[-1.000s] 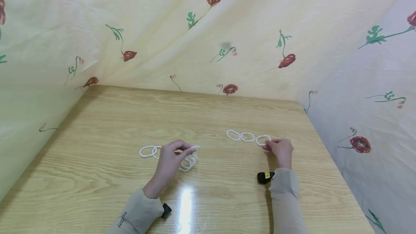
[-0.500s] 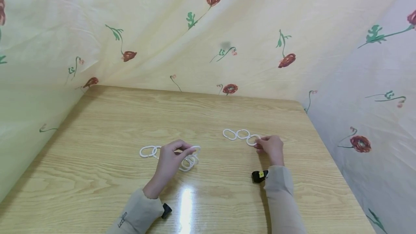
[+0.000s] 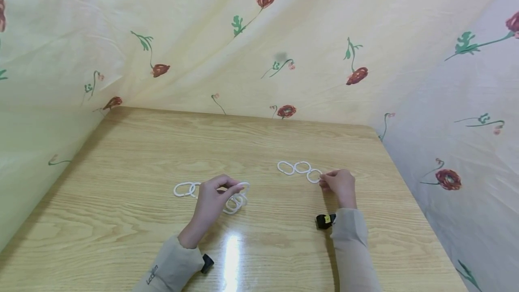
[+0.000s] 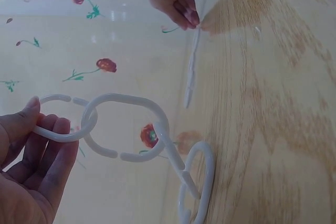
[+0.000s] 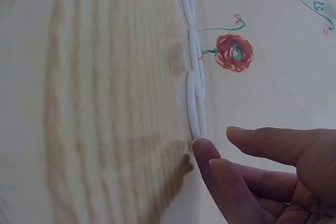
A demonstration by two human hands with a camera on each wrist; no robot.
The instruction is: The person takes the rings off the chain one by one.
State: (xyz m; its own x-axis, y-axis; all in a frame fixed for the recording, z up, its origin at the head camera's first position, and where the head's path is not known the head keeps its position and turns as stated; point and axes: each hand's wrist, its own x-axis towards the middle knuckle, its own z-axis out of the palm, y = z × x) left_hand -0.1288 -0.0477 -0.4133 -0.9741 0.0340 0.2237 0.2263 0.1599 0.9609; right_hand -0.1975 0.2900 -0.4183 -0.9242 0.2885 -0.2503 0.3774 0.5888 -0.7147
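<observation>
Left hand [image 3: 215,193]: clamped on white chain [image 4: 126,98].
Right hand [image 3: 339,186]: parted, touching ring row [image 5: 192,100] toward table's [image 3: 348,148] far right corner.

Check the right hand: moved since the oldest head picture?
Yes. In the head view the right hand has shifted left, farther from the right edge of the table.

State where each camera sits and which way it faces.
Head: on the head, facing forward and down at the table; left hand, right hand and sleeves show.
Left wrist: on that wrist, facing the chain; left hand near, right hand beyond.
Right wrist: on that wrist, facing the ring row; right hand only.
Head and left wrist share both hands.
</observation>
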